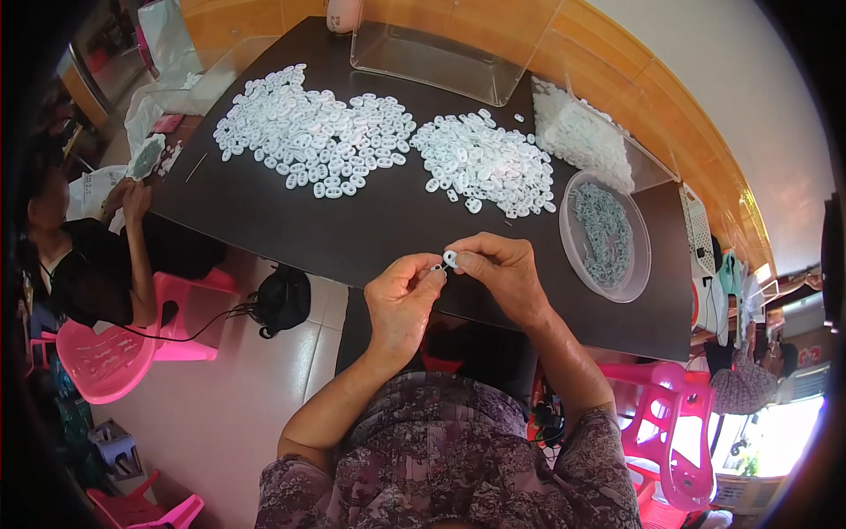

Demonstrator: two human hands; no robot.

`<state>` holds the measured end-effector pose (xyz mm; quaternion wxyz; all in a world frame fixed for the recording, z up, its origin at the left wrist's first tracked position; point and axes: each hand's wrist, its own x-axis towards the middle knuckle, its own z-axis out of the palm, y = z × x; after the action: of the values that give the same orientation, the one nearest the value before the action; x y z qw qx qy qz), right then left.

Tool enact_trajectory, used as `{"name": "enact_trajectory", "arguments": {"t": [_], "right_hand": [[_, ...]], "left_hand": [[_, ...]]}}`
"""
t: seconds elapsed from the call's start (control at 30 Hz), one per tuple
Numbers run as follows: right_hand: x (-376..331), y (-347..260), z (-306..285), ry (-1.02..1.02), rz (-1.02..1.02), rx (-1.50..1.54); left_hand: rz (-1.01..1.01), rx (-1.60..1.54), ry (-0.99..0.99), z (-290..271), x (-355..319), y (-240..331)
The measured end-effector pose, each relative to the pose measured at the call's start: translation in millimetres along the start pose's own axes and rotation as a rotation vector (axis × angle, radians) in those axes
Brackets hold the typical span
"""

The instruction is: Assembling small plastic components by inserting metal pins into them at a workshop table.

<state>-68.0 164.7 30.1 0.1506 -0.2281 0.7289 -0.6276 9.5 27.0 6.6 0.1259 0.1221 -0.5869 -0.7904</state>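
Right hand [502, 273]: fingers [465, 259] pinched shut on a small white ring-shaped plastic piece [450, 257], held above the near edge of the worktop. Left hand [401, 298]: fingers [426, 268] curled in, tips meeting the same white piece from the left; a second tiny part may sit between them, too small to tell. The two hands touch at the fingertips.

Worktop [352, 229]: dark, glossy, rectangular; the hands hover just over its near rim.

Right pile of white pieces [485, 163]: loose heap of small white oval parts, directly beyond the hands.

Left pile of white pieces [308, 132]: larger, more spread heap, left of the first, a narrow gap between them.

Round clear dish [606, 236]: shallow, translucent, on the worktop right of the hands, holding pale grey-green joined pieces.

Clear plastic bin [608, 145]: at the right far edge, just beyond the dish, packed with more white pieces.

Clear plastic box [441, 53]: open, at the far side of the worktop.

Other person [97, 264]: seated at the left end, hand raised to that corner of the worktop, on a pink plastic chair [115, 353].

Black bag [282, 300]: on the floor below the worktop's near-left edge.

Pink chair [661, 414]: at lower right, beside the wearer.
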Motion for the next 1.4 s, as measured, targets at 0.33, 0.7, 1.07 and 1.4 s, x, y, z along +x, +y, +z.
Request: {"name": "enact_trajectory", "arguments": {"t": [0.33, 0.7, 1.07, 1.4], "right_hand": [[-0.7, -2.7, 6.5, 0.041, 0.030, -0.016], [-8.0, 2.9, 15.7, 0.067, -0.077, -0.104], [-10.7, -6.0, 22.3, 0.157, -0.527, -0.563], [-20.4, -4.8, 24.5, 0.187, -0.454, -0.444]], "left_hand": [[0.010, -0.036, 0.015, -0.1, 0.8, -4.7], [-0.002, -0.179, -0.020, 0.4, -0.1, -3.9], [0.004, -0.269, 0.012, -1.6, 0.8, -1.1], [0.041, -0.345, 0.003, 5.2, -7.9, -0.3]]}}
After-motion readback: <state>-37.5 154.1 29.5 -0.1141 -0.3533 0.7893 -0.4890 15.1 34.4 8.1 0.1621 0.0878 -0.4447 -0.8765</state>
